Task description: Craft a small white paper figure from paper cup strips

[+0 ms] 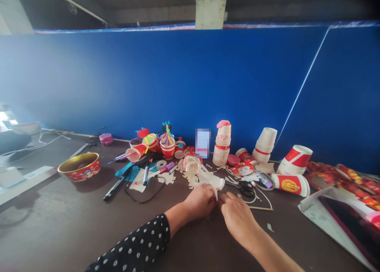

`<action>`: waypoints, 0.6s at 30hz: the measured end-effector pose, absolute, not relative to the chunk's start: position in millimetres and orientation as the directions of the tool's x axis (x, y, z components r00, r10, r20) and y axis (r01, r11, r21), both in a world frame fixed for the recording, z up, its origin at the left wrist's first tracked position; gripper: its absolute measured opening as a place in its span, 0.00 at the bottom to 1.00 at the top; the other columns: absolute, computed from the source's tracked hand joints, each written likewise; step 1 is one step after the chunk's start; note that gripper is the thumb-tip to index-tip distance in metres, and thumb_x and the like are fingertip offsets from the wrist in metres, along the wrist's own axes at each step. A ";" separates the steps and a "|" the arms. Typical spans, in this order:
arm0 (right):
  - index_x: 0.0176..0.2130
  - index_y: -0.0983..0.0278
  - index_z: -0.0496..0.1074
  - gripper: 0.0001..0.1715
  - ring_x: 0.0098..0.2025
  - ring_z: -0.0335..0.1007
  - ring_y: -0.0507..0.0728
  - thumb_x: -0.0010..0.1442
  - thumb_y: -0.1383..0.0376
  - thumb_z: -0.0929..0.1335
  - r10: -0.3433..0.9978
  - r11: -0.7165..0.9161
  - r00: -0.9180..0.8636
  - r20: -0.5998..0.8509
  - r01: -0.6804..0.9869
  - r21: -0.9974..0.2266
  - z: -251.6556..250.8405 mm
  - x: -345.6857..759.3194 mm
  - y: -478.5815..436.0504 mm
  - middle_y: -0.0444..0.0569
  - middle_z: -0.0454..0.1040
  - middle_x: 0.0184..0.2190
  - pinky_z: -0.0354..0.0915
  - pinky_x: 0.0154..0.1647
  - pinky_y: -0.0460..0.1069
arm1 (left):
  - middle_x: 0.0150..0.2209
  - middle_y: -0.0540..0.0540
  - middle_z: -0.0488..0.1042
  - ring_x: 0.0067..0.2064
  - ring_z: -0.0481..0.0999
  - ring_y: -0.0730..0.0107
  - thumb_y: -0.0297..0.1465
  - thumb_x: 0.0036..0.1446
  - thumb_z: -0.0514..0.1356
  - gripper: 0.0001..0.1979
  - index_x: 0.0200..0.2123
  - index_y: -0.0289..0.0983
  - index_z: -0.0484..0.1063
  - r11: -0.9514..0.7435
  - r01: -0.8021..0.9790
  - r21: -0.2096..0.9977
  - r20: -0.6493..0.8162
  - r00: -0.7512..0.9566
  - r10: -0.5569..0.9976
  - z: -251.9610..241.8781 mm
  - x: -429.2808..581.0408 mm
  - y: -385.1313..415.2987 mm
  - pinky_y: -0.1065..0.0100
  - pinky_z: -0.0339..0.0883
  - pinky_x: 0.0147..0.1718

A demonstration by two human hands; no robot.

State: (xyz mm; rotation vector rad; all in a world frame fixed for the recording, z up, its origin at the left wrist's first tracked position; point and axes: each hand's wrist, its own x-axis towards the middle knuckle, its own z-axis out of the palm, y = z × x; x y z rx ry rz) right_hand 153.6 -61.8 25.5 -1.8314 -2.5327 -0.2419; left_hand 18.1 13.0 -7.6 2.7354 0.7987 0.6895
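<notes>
My left hand (202, 200) is closed on a white paper piece (211, 180), which looks like part of a cut paper cup. Close beside it, my right hand (234, 212) has its fingers pinched at the lower edge of the same piece. The fingertips of both hands are mostly hidden, so the exact grip does not show. Just beyond the hands lies a heap of cut white paper scraps (191, 167). To the right of the piece rest black-handled scissors (247, 189), with thin white strips around them.
A red and gold bowl (80, 168) stands at the left. Behind are decorated paper cups (168, 148) and a tall cup stack (222, 145). A tipped red cup (291, 185) and a phone (353, 226) lie at the right. A glue gun (126, 177) with a cord is left of my hands.
</notes>
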 end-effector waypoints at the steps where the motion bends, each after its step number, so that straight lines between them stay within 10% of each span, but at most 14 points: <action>1: 0.37 0.66 0.75 0.20 0.43 0.66 0.58 0.61 0.75 0.57 0.944 0.305 -0.317 0.092 0.944 0.121 25.8 153.4 -62.0 0.52 0.74 0.37 0.56 0.39 0.50 | 0.28 0.46 0.73 0.33 0.71 0.68 0.22 0.49 0.57 0.05 0.23 0.33 0.69 -0.831 0.456 0.320 0.380 0.741 0.553 -7.1 17.8 13.0 0.69 0.65 0.39; 18: 0.43 0.65 0.73 0.23 0.41 0.67 0.56 0.60 0.76 0.55 0.965 0.258 -0.257 0.059 0.966 -0.004 32.7 156.1 -70.3 0.54 0.72 0.40 0.57 0.42 0.47 | 0.30 0.46 0.75 0.34 0.72 0.69 0.20 0.48 0.58 0.06 0.23 0.33 0.72 -0.804 0.429 0.412 0.357 0.736 0.575 -5.6 17.7 14.6 0.70 0.66 0.38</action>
